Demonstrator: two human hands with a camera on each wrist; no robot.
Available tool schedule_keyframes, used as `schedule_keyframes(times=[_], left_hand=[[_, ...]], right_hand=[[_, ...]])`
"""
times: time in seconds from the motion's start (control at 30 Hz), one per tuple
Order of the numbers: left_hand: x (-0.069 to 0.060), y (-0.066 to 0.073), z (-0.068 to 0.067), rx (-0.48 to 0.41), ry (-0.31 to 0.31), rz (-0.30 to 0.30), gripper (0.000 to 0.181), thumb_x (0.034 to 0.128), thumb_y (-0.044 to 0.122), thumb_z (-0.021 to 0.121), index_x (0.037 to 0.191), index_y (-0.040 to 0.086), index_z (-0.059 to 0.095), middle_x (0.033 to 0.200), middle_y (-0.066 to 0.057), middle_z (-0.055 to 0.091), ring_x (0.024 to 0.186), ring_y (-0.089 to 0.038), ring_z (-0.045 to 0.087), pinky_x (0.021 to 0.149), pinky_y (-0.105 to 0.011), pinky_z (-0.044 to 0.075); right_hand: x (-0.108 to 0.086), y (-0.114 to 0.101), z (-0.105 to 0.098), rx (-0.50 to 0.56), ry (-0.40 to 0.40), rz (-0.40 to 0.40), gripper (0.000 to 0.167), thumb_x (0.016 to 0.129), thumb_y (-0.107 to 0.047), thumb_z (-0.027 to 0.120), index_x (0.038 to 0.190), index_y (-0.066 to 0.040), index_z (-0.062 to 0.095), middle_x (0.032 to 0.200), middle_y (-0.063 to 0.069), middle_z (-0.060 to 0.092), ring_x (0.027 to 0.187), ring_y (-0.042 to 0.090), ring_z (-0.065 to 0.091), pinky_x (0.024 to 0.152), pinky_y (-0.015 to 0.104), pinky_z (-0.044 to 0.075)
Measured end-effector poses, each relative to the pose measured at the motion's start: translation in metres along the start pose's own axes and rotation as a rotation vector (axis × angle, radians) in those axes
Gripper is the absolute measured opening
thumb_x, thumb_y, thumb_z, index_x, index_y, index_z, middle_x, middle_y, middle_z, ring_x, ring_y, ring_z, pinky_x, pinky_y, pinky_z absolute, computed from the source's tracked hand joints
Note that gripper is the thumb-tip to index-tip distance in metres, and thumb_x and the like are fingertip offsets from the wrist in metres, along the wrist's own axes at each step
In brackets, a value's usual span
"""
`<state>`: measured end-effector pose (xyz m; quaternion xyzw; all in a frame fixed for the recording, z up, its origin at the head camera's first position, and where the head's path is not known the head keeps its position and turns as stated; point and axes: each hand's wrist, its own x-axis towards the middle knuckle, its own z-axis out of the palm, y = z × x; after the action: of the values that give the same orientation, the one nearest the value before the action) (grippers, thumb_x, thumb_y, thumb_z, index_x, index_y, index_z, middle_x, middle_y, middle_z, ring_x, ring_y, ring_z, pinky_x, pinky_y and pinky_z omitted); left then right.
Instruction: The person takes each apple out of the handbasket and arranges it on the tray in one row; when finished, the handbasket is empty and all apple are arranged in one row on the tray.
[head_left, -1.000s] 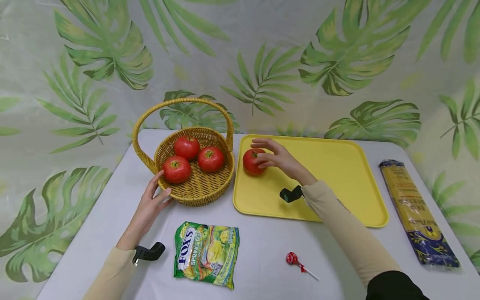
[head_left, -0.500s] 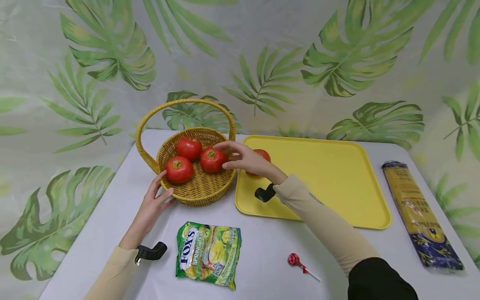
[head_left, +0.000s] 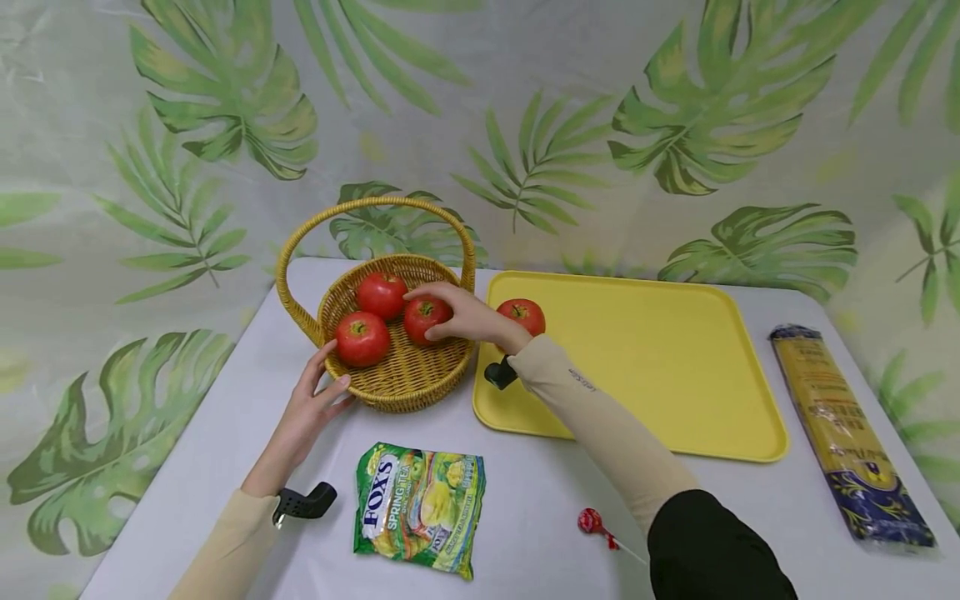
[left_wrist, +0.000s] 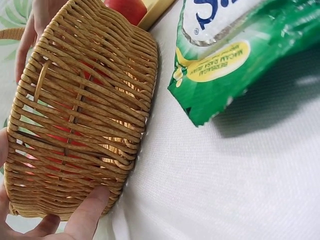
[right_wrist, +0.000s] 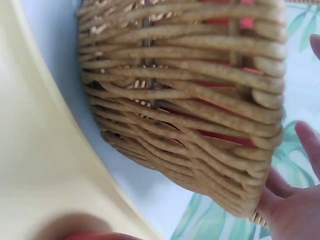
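Observation:
A wicker basket with a tall handle holds three red apples, one at the back, one at the front left and one at the right. My right hand reaches over the rim, its fingers and thumb curved round the right-hand apple. In the right wrist view the basket wall hides most of that contact. My left hand rests against the basket's left front, finger at the rim and thumb lower on the outer wall. Another apple sits on the yellow tray, partly behind my right wrist.
A green Fox's candy bag lies in front of the basket. Right of it is a red lollipop, its stick partly hidden by my right sleeve. A long yellow-and-blue packet lies beside the tray. A leaf-patterned cloth hangs behind the table.
My right hand has left the apple on the tray and moved left to the right-hand apple inside the basket. My left hand stays at the basket.

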<state>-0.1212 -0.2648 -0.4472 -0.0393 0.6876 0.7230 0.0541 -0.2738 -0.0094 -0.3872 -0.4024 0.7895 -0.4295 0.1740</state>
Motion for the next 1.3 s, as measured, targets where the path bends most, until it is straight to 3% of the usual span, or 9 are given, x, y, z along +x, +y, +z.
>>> schedule_keyframes(times=[0.13, 0.3, 0.47, 0.6, 0.8, 1.07, 1.3], left_hand=[[0.000, 0.000, 0.001, 0.002, -0.003, 0.004, 0.065, 0.1009, 0.014, 0.049, 0.154, 0.022, 0.013, 0.158, -0.009, -0.007, 0.138, -0.040, 0.022, 0.104, -0.056, 0.032], [0.001, 0.001, 0.002, 0.003, -0.003, 0.013, 0.065, 0.1007, 0.015, 0.050, 0.154, 0.021, 0.013, 0.158, -0.009, -0.006, 0.138, -0.041, 0.021, 0.104, -0.056, 0.032], [0.000, 0.003, 0.002, 0.009, 0.001, 0.011, 0.065, 0.1009, 0.014, 0.049, 0.155, 0.022, 0.013, 0.158, -0.009, -0.008, 0.138, -0.041, 0.019, 0.104, -0.057, 0.030], [-0.001, 0.003, 0.002, 0.011, 0.000, 0.014, 0.065, 0.1013, 0.012, 0.047, 0.155, 0.022, 0.012, 0.158, -0.009, -0.008, 0.138, -0.041, 0.020, 0.104, -0.057, 0.030], [-0.001, 0.000, 0.002, 0.012, -0.008, 0.027, 0.064, 0.1013, 0.012, 0.047, 0.154, 0.022, 0.013, 0.158, -0.009, -0.008, 0.138, -0.041, 0.020, 0.104, -0.057, 0.031], [-0.001, 0.000, 0.002, 0.024, -0.004, 0.021, 0.064, 0.1013, 0.013, 0.048, 0.154, 0.022, 0.013, 0.158, -0.010, -0.008, 0.137, -0.042, 0.021, 0.103, -0.057, 0.031], [-0.002, 0.000, 0.002, 0.024, -0.002, 0.018, 0.064, 0.1015, 0.012, 0.047, 0.154, 0.023, 0.012, 0.158, -0.010, -0.008, 0.137, -0.041, 0.022, 0.103, -0.057, 0.032]], right_hand=[[0.006, -0.001, 0.001, -0.102, -0.052, 0.050, 0.060, 0.084, -0.007, 0.069, 0.140, -0.009, 0.047, 0.153, 0.012, 0.026, 0.140, 0.029, 0.020, 0.109, 0.047, 0.028], [0.012, -0.005, 0.005, -0.205, -0.099, 0.143, 0.062, 0.083, -0.007, 0.070, 0.140, -0.012, 0.047, 0.156, 0.015, 0.014, 0.140, 0.036, 0.019, 0.109, 0.053, 0.024], [0.016, -0.005, 0.013, -0.358, -0.090, 0.208, 0.062, 0.081, -0.004, 0.069, 0.138, -0.022, 0.052, 0.153, 0.011, 0.020, 0.133, 0.039, 0.021, 0.101, 0.050, 0.035], [0.016, -0.004, 0.019, -0.419, -0.067, 0.223, 0.062, 0.080, 0.000, 0.069, 0.134, -0.027, 0.054, 0.147, 0.008, 0.025, 0.123, 0.038, 0.027, 0.093, 0.043, 0.042], [0.014, -0.003, 0.022, -0.375, -0.033, 0.194, 0.060, 0.079, -0.001, 0.074, 0.131, -0.024, 0.056, 0.136, 0.011, 0.027, 0.110, 0.034, 0.044, 0.091, 0.039, 0.044], [0.010, -0.001, 0.026, -0.386, 0.016, 0.154, 0.054, 0.076, -0.011, 0.079, 0.122, -0.029, 0.059, 0.126, 0.007, 0.027, 0.108, 0.032, 0.030, 0.087, 0.039, 0.042], [0.004, -0.006, 0.018, -0.204, 0.036, 0.076, 0.057, 0.073, -0.015, 0.079, 0.125, -0.029, 0.060, 0.137, 0.007, 0.030, 0.121, 0.028, 0.025, 0.092, 0.042, 0.039]])
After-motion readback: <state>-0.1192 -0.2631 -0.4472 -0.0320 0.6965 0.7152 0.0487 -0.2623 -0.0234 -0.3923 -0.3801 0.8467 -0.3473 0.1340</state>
